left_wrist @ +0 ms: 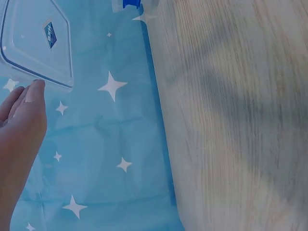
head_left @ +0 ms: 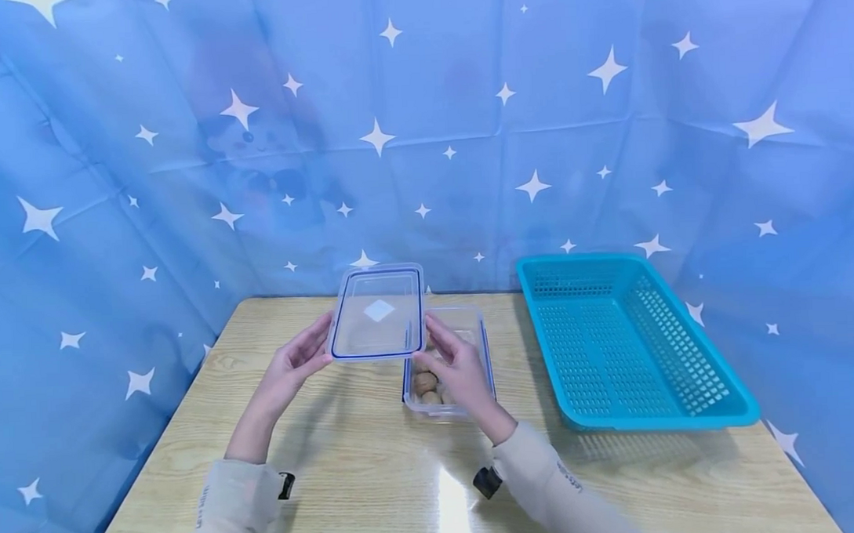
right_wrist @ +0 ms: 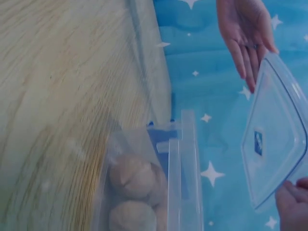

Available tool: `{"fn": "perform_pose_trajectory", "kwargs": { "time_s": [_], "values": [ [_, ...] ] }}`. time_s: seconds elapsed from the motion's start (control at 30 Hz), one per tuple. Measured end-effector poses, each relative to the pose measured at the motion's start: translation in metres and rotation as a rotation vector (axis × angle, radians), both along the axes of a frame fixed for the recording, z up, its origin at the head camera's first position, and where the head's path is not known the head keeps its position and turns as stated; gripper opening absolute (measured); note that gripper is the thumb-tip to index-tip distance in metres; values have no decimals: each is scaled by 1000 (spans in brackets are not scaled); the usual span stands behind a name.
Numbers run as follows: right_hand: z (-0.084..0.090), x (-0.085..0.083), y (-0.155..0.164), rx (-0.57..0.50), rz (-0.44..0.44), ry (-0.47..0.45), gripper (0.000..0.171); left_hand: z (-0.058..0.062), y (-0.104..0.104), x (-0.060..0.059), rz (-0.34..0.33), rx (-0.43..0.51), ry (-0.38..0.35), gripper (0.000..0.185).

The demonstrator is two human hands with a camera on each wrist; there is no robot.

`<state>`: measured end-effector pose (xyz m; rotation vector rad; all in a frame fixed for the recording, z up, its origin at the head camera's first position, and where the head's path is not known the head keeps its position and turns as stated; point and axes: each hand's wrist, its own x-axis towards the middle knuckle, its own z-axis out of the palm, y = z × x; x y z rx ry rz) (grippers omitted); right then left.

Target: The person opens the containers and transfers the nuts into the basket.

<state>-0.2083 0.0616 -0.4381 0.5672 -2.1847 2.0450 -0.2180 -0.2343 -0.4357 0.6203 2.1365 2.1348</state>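
A clear rectangular lid with a blue seal is held tilted above the table, facing me. My left hand touches its left edge with straight fingers, thumb tip against the rim. My right hand pinches the lid's lower right edge. Just below and right of the lid stands the open clear container, with a few brown round pieces in its near end. In the right wrist view the lid hangs beside the container, with the left hand beyond it.
A teal plastic basket lies on the right half of the wooden table, close to the container. Blue star-printed cloth hangs behind and to both sides. The table's left edge meets the cloth.
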Motion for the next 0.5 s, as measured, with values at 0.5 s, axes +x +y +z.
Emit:
{"fn": "perform_pose_trajectory", "kwargs": {
  "time_s": [0.5],
  "values": [
    [-12,5,-47,40,25,-18,67,-8,-45,10,-28,-56,-33,67]
  ]
}}
